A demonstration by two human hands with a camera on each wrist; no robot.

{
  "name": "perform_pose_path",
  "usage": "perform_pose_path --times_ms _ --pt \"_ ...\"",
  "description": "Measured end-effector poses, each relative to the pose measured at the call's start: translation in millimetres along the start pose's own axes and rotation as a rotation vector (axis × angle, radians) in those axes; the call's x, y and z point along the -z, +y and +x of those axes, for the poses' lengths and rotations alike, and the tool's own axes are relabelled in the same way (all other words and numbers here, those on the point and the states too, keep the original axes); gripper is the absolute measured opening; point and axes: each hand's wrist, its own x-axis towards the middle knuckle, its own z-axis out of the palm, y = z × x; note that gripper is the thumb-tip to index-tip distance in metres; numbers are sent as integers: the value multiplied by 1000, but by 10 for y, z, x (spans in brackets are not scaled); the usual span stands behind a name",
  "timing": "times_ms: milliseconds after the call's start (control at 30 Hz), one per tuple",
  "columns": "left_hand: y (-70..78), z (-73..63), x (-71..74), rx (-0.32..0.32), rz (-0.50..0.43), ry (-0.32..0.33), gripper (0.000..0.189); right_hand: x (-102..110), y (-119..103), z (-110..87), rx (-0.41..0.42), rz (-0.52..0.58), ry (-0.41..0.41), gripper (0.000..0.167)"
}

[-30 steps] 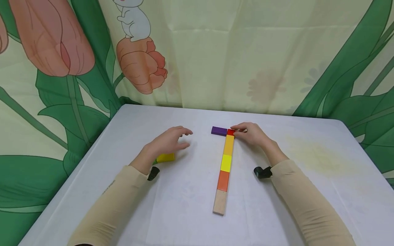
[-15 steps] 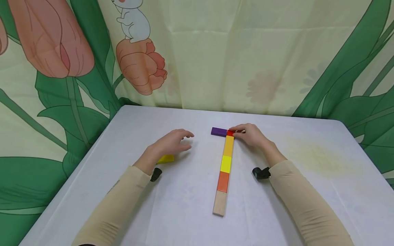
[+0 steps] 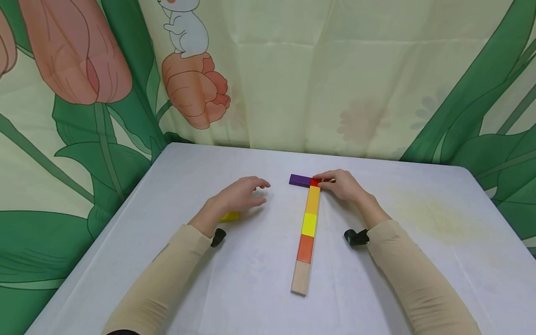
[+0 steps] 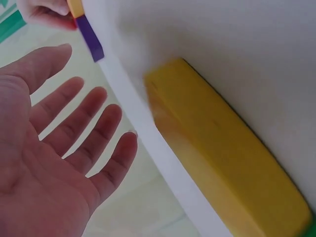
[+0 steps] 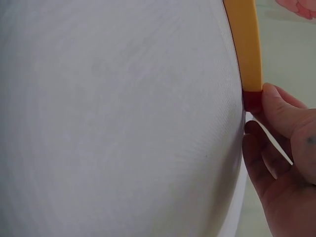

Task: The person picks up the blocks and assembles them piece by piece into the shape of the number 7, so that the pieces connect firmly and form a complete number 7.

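Note:
My right hand point(image 3: 344, 186) pinches a small red block point(image 3: 314, 182) between thumb and fingers at the far end of a row of blocks. A purple block point(image 3: 299, 180) adjoins its left side. From the red one toward me run an amber block point(image 3: 312, 200), a bright yellow block point(image 3: 309, 224), an orange block point(image 3: 305, 248) and a plain wooden block point(image 3: 300, 278). My left hand point(image 3: 240, 194) hovers left of the row, fingers spread and holding nothing. Partly hidden under its wrist lies another yellow block point(image 4: 217, 143), with a sliver of green block point(image 4: 310, 229) at its end.
Everything lies on a table with a white cloth point(image 3: 251, 279), stained pale yellow at the right. A printed curtain point(image 3: 284, 93) hangs right behind the table's far edge. Black wrist cameras point(image 3: 356, 237) sit below both hands.
My left hand has drifted slightly to the right, toward the row, covering more of the yellow block beneath it. My right hand stays at the red block, and the row keeps its shape.

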Motion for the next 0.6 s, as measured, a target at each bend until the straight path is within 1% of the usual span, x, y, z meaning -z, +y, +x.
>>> perform_pose_path --times_ms 200,333,433,600 --pt "180 310 -100 45 45 -31 48 10 7 -20 -3 0 4 35" --pt "293 500 -176 77 78 -69 54 12 9 -16 -12 3 2 35" --pt "361 599 -223 101 100 -90 58 4 7 -7 -7 3 0 35" --pt "422 690 -272 132 116 -88 58 -14 18 9 -2 8 -1 35"
